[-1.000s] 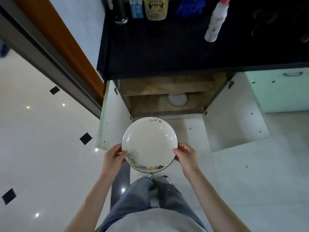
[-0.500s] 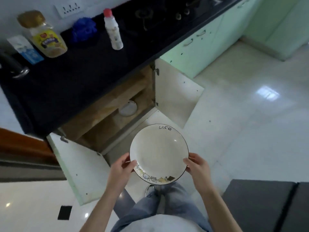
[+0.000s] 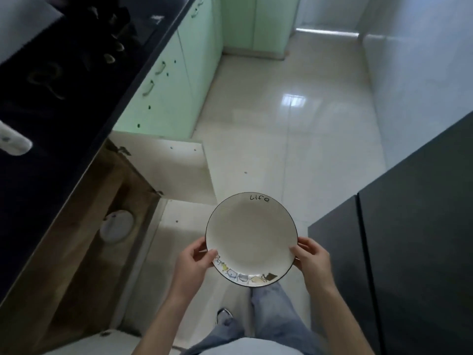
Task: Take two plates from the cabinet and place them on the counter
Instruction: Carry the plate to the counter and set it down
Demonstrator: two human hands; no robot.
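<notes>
I hold a white plate [image 3: 249, 235] with a dark rim, the word "life" on its far edge and small drawings on its near edge. My left hand [image 3: 193, 262] grips its left edge and my right hand [image 3: 311, 260] grips its right edge, level above the floor. A second white plate [image 3: 116, 225] lies inside the open wooden cabinet [image 3: 84, 242] at the lower left. The black counter [image 3: 58, 106] runs along the left, above the cabinet.
The cabinet's open door [image 3: 174, 170] sticks out over the pale tiled floor [image 3: 286, 119] ahead of the plate. A dark grey surface [image 3: 409, 226] stands at my right. Green cabinet fronts [image 3: 169, 80] and a stove [image 3: 76, 47] are at the upper left. My legs are below the plate.
The view has swung to the right: the counter and open cabinet have slid to the left and the dark surface has come in at the right. Both hands still hold the plate.
</notes>
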